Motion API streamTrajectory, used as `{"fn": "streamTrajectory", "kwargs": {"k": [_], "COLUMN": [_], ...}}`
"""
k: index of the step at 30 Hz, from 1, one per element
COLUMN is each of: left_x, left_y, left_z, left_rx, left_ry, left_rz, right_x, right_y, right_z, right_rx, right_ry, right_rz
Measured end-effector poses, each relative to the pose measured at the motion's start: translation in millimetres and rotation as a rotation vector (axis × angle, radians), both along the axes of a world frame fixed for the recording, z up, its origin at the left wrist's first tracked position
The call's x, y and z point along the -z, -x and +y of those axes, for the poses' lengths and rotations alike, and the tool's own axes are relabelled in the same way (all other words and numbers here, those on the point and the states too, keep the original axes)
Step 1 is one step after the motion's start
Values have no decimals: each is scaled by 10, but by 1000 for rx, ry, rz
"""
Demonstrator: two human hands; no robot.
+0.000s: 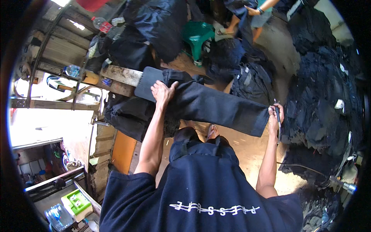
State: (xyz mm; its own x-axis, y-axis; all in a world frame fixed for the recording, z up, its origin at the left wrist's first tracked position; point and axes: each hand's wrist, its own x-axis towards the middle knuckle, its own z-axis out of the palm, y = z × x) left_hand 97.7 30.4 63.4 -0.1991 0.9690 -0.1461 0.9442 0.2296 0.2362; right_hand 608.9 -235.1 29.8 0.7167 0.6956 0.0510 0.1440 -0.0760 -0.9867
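Black trousers (216,102) are stretched in front of me, one leg reaching to the right over a dark flat board (148,84). My left hand (164,92) lies on the board beside the trousers' upper end, fingers spread and thumb apart. In my right hand (276,115) is a slim pen-shaped tool (278,120), its tip pointing away and a coiled cord trailing toward me. The fingers of this hand also touch the leg's hem. More dark cloth (131,116) hangs below the board on the left.
Large heaps of dark garments (320,85) line the right side. A green plastic stool (197,36) stands ahead, near another person's hand (253,11) and legs. Wooden planks (121,75) support the board. Bottles (72,70) rest at the left wall, by a bright opening.
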Motion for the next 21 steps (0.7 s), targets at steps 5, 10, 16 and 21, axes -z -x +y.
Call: {"fn": "streamTrajectory", "kwargs": {"k": [5, 10, 16, 21], "left_x": [-45, -184, 577, 465], "left_y": [-1233, -2769, -1897, -220], "left_z": [-707, -2213, -2165, -2426], "left_rx": [252, 201, 120, 413], "left_ry": [-257, 279, 843, -176], "left_rz": [-343, -1314, -577, -581], "right_x": [4, -258, -55, 231], "right_y": [-788, -900, 29, 942], "right_z": [-606, -715, -471, -634], "right_rx": [266, 351, 49, -179], "right_ry": [141, 159, 192, 96], "right_rz": [-256, -463, -319, -189]}}
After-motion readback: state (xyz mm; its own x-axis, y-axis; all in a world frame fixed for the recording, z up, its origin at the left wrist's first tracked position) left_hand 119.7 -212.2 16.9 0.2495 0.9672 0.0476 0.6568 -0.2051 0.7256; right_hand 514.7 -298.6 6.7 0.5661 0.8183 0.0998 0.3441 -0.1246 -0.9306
